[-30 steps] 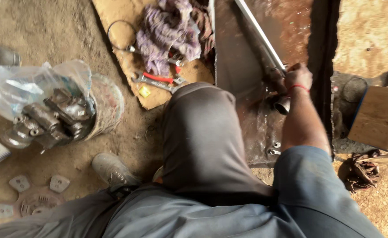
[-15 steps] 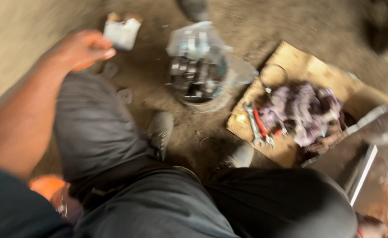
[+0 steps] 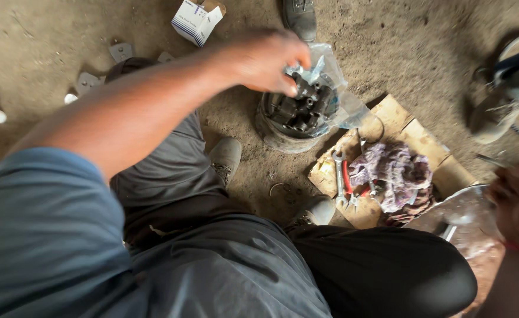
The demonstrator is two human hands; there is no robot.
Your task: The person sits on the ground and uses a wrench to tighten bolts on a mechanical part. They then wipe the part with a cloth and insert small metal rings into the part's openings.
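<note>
Dark metal bolts and fittings (image 3: 303, 109), heaped in a clear plastic bag (image 3: 336, 94) on the dirt floor (image 3: 412, 59), are pinched by the left hand (image 3: 265, 59); the right hand (image 3: 518, 203) is blurred, its grip unreadable

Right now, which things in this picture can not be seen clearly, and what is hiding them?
- Head view: the left hand is motion-blurred; whether its fingers grip the plastic bag or a dark metal part cannot be told.
- The right hand is blurred and cut by the right edge; what it holds is unclear.
- The purple rag covers part of the cardboard and the tools.
- The white box is cut by the top edge.
</note>
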